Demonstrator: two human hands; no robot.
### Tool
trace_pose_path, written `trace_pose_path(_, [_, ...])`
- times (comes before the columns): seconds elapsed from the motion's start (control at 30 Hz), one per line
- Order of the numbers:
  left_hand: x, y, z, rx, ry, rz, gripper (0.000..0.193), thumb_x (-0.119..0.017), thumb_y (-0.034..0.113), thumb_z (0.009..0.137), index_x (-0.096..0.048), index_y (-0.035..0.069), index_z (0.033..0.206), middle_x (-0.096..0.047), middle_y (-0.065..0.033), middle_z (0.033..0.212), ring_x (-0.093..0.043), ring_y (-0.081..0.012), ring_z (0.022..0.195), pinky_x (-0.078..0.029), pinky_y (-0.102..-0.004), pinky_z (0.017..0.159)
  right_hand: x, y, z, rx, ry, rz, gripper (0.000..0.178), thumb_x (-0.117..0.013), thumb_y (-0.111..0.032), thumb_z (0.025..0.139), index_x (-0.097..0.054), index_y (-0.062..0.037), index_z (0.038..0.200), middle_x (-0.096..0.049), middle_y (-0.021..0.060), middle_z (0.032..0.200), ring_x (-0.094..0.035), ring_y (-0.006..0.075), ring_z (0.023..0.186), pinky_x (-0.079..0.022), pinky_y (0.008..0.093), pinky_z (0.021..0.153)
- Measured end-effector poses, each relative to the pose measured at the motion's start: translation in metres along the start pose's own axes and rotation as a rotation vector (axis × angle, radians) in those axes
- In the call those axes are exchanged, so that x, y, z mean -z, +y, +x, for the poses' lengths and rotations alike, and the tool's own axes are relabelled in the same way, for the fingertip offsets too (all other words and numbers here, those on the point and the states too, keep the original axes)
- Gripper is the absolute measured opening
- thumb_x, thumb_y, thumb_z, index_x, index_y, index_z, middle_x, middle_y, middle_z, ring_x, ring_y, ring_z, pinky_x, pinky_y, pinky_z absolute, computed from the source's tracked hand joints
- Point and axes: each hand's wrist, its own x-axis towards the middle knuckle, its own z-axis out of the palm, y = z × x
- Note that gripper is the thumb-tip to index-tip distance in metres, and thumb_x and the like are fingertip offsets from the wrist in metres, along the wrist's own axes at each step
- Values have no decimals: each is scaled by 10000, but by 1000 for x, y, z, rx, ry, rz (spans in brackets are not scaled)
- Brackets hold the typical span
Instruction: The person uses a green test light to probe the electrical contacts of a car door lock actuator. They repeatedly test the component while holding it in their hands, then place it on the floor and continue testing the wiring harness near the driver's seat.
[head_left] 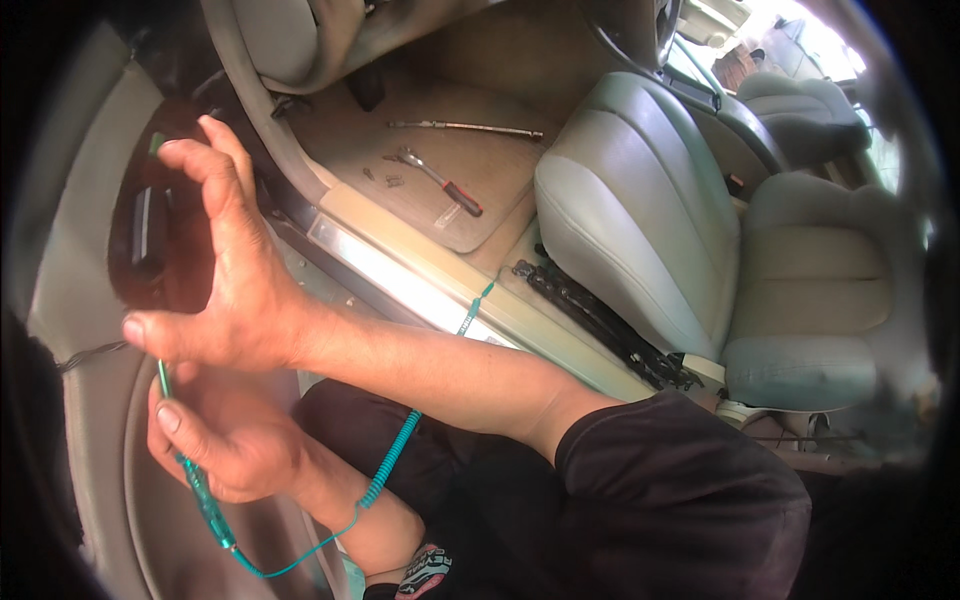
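My left hand [235,440] is closed around a teal test light [205,505], its thin probe pointing up toward my other hand. A coiled teal lead [390,460] runs from it, under my right forearm, to the front end of the black seat rail [600,325]. Above it, my right hand [225,250] is open, thumb and fingers spread wide before a dark, glossy recess in the door panel [85,230]. A dark wire [95,352] crosses the panel to near my right thumb; I cannot tell whether they touch. A dark handle-like piece [148,235] shows in the recess.
On the floor mat [470,225] lie a ratchet with a red-and-black handle [445,182], a long metal extension bar [465,128] and several small metal pieces [392,181]. The grey front seat [640,210] stands to the right, beyond the door sill [390,265].
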Motion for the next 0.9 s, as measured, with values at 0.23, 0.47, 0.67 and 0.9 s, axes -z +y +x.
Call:
trace_pose_path(0.23, [14, 16, -9, 35, -22, -13, 332, -481, 194, 1029, -610, -111, 1056, -667, -255, 993, -672, -340, 937, -567, -437, 857, -4, 26, -4, 89, 35, 25, 1213, -856, -380, 554, -213, -53, 1530, -76, 363, 1570, -221, 504, 1459, -276, 553, 1193])
trace_pose_path(0.47, [48, -14, -49, -225, -341, 929, 248, -695, 240, 972, -603, 29, 1063, -624, -76, 980, -634, -197, 870, -503, -355, 663, -13, -52, 46, 567, 92, 55, 1151, -925, -203, 485, -382, -108, 1495, -138, 327, 1590, -333, 452, 1432, -408, 493, 1124])
trace_pose_path(0.67, [2, 15, -57, 533, -282, 38, 234, -673, 193, 1001, -613, -8, 1104, -668, -85, 908, -674, -195, 857, -542, -351, 767, -23, -86, 23, 490, -9, 118, 1159, -961, -111, 511, -376, -148, 1511, -148, 292, 1597, -340, 461, 1430, -407, 497, 1151])
trace_pose_path(0.9, [-36, 6, -76, 648, -449, 177, 167, -641, 139, 1031, -637, 10, 1137, -721, -78, 875, -679, -137, 880, -529, -301, 861, -26, -102, 2, 400, -151, 48, 1096, -911, -90, 582, -332, -108, 1512, -152, 342, 1595, -275, 569, 1449, -360, 590, 1151])
